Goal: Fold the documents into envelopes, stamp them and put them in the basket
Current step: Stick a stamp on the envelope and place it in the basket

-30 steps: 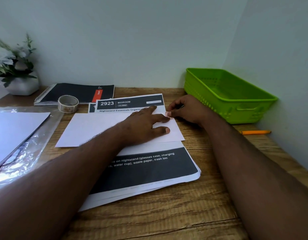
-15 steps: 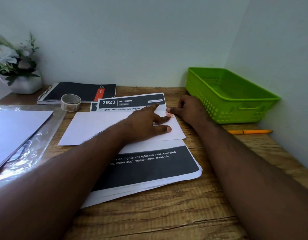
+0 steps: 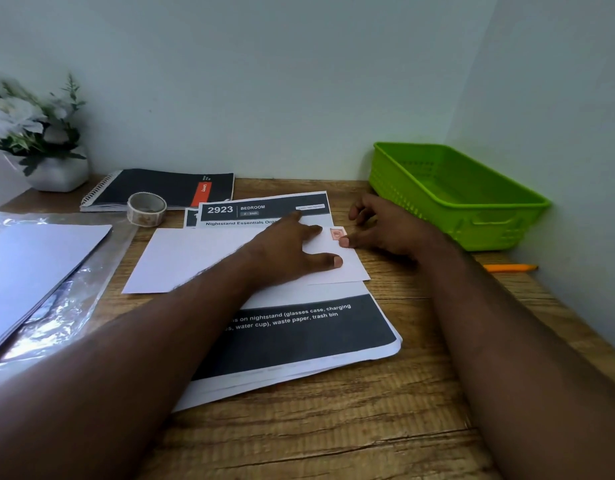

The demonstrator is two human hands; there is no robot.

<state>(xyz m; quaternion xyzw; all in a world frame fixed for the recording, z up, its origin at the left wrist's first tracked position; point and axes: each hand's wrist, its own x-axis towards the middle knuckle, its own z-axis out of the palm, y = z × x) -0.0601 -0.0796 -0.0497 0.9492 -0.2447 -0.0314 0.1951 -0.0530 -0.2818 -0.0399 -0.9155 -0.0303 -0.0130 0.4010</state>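
Pale walls are meeting in a corner behind a wooden counter (image 3: 333, 427) carrying everything. Near the counter's middle a white envelope (image 3: 181, 261) is lying flat on a stack of printed documents (image 3: 299, 334), with a small reddish stamp (image 3: 336, 233) sitting at its far right corner. The left hand (image 3: 288, 251) is pressing down on the envelope with straight, spread fingers, its grip released. The right hand (image 3: 389, 230) is resting just beside the envelope's right edge, its thumb tip touching the envelope right next to the stamp while the other fingers are curling loosely and holding nothing. Against the counter's far right corner a green basket (image 3: 472, 209) is standing well apart from the envelope. An orange pencil (image 3: 510, 268) is lying at the right edge. Toward the far left, a roll of tape (image 3: 146, 209) is sitting in front of a spiral notebook (image 3: 160, 187), and a potted plant (image 3: 39, 143) is occupying the far left corner. Along the left edge, a sheaf of blank sheets (image 3: 32, 268) is lying on clear plastic wrap (image 3: 67, 306).
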